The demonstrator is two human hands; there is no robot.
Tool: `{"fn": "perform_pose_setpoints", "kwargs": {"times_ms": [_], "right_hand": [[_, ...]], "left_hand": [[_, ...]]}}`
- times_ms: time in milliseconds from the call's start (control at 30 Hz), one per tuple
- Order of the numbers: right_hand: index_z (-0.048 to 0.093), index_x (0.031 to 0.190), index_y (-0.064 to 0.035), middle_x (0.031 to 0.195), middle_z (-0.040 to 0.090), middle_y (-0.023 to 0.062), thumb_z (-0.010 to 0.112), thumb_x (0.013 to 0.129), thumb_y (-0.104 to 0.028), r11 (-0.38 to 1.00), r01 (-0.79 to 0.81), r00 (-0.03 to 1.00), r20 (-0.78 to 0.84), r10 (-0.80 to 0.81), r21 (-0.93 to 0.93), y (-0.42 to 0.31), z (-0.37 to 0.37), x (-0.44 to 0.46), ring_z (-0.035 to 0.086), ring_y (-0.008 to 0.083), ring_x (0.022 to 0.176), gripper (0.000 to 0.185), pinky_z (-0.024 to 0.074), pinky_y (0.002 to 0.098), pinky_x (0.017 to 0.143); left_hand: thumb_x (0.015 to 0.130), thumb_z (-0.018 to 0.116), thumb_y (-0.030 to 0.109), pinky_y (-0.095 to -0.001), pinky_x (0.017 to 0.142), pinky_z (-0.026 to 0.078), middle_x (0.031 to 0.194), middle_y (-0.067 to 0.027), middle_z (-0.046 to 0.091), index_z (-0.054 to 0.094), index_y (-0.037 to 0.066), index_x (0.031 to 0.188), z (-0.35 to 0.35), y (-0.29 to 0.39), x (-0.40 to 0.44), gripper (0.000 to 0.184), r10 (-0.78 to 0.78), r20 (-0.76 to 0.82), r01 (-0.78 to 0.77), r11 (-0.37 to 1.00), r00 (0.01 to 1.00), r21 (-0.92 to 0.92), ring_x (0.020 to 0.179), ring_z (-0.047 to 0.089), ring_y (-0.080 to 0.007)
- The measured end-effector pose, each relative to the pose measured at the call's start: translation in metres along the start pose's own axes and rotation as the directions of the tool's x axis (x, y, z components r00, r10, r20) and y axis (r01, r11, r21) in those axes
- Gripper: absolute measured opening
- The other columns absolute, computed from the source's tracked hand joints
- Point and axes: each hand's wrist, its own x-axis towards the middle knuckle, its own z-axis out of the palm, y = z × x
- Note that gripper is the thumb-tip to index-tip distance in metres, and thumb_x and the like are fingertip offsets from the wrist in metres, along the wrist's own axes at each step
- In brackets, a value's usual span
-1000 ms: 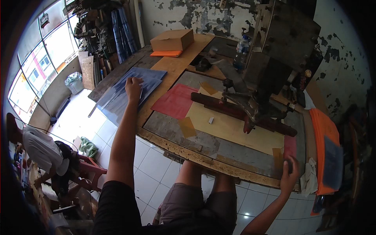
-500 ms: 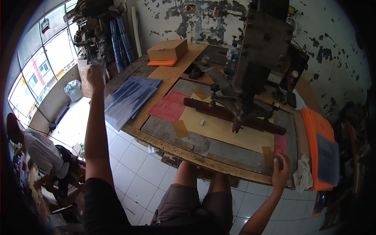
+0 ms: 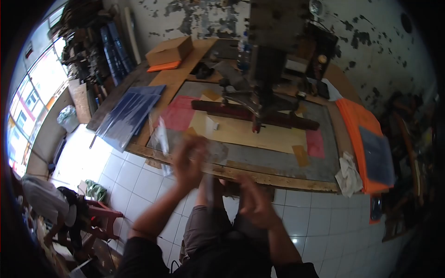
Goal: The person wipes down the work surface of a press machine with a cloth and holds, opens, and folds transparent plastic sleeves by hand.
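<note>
Blurred by motion, my left hand (image 3: 191, 160) is over the front edge of the table. Its fingers are closed on a thin clear plastic sheet (image 3: 162, 136), visible mostly as shiny streaks. My right hand (image 3: 256, 204) is just right of it, below the table edge, with fingers stretched out and nothing visible in them. Beyond the hands, a press with a dark red bar (image 3: 259, 114) stands above a yellow board (image 3: 241, 134). A small light-coloured piece (image 3: 215, 125) lies on that board, between red sheets (image 3: 177, 113) and brown tape.
Blue-tinted clear sheets (image 3: 132, 111) lie on the table's left side, with a cardboard box (image 3: 169, 50) behind. Orange folded material (image 3: 354, 134) and a white rag (image 3: 348, 173) are at the right. A person (image 3: 48, 201) sits at the lower left.
My left hand has come down from the raised far left to the table front. My right hand has left the table's right corner and moved left towards it. The view has shifted too.
</note>
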Motion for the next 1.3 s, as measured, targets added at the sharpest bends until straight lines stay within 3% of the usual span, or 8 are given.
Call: {"fn": "perform_pose_setpoints", "kwargs": {"times_ms": [100,233,467,567,667,833,933,1300], "right_hand": [[0.026,0.172,-0.0036,0.136,0.067,0.0131,0.076,0.106,-0.025,0.924,-0.097,0.985,-0.099,0.143,0.369,-0.007,0.043,-0.007,0.065,0.0256,0.134,0.085,0.0532,0.0414,0.110],[0.018,0.174,-0.0041,0.149,0.059,0.0147,0.076,0.103,-0.004,0.713,-0.166,0.940,-0.109,0.323,0.681,0.011,0.032,-0.027,0.064,0.0242,0.135,0.092,0.0541,0.0385,0.109],[0.048,0.160,-0.0020,0.125,0.075,0.0124,0.061,0.114,-0.017,0.772,-0.353,0.844,-0.176,0.506,0.528,0.005,-0.002,-0.020,0.077,0.0181,0.103,0.050,0.0592,0.0268,0.078],[0.062,0.148,-0.0029,0.106,0.081,0.0099,0.062,0.112,-0.015,0.767,-0.399,0.785,-0.246,0.569,0.502,0.017,-0.046,-0.018,0.077,0.0138,0.080,0.038,0.0531,0.0228,0.063],[0.064,0.144,-0.0039,0.103,0.081,0.0114,0.063,0.109,-0.014,0.822,-0.493,0.742,-0.355,0.569,0.286,0.030,-0.105,-0.017,0.074,0.0147,0.067,0.037,0.0495,0.0244,0.056],[0.065,0.147,-0.0080,0.128,0.078,0.0106,0.068,0.109,-0.020,0.804,-0.565,0.765,-0.482,0.427,-0.185,0.037,-0.193,-0.025,0.076,0.0206,0.103,0.040,0.0594,0.0372,0.088],[0.063,0.151,-0.0098,0.148,0.066,0.0152,0.069,0.109,-0.027,0.225,-0.496,0.845,-0.526,-0.099,-0.839,0.053,-0.243,-0.037,0.064,0.0339,0.131,0.046,0.0499,0.0518,0.113],[0.064,0.151,-0.0100,0.146,0.066,0.0168,0.065,0.110,-0.013,0.639,-0.504,0.790,-0.608,0.071,-0.581,0.057,-0.249,-0.038,0.058,0.0386,0.142,0.042,0.0480,0.0513,0.119]], "left_hand": [[0.100,0.071,0.005,-0.0410,0.099,0.056,0.116,-0.0149,0.074,0.074,0.001,0.113,0.058,0.023,-0.036,0.014,0.064,0.428,-0.020,0.994,0.901,-0.106,0.111,0.072,-0.0285],[0.112,0.060,0.017,-0.0419,0.109,0.054,0.140,-0.0169,0.070,0.068,-0.001,0.136,0.066,0.023,-0.055,0.031,-0.209,0.660,0.538,0.769,0.721,-0.345,0.132,0.067,-0.0294],[0.114,0.057,0.024,-0.0431,0.127,0.037,0.154,-0.0188,0.061,0.064,0.001,0.146,0.076,0.020,-0.069,0.040,-0.193,0.705,0.690,0.490,0.683,-0.534,0.151,0.051,-0.0312],[0.109,0.065,0.029,-0.0499,0.130,0.033,0.155,-0.0175,0.060,0.068,0.004,0.143,0.046,0.028,-0.053,0.043,-0.100,0.671,0.308,0.930,0.735,-0.200,0.154,0.049,-0.0346],[0.103,0.071,0.032,-0.0577,0.132,0.028,0.159,-0.0147,0.059,0.069,0.009,0.143,0.024,0.020,-0.052,0.046,-0.074,0.638,-0.267,0.867,0.767,0.422,0.156,0.047,-0.0380],[0.098,0.077,0.040,-0.0640,0.133,0.023,0.167,-0.0085,0.054,0.071,0.014,0.143,0.020,-0.009,-0.075,0.052,-0.052,0.621,-0.292,0.849,0.782,0.440,0.160,0.041,-0.0352],[0.097,0.078,0.042,-0.0660,0.133,0.021,0.170,-0.0080,0.050,0.070,0.014,0.143,0.022,-0.010,-0.083,0.054,-0.067,0.603,-0.278,0.844,0.795,0.459,0.163,0.038,-0.0340],[0.096,0.078,0.047,-0.0749,0.130,0.016,0.164,-0.0145,0.051,0.066,0.015,0.151,0.061,0.001,-0.111,0.065,-0.017,0.607,-0.293,0.864,0.795,0.409,0.163,0.035,-0.0385]]}}
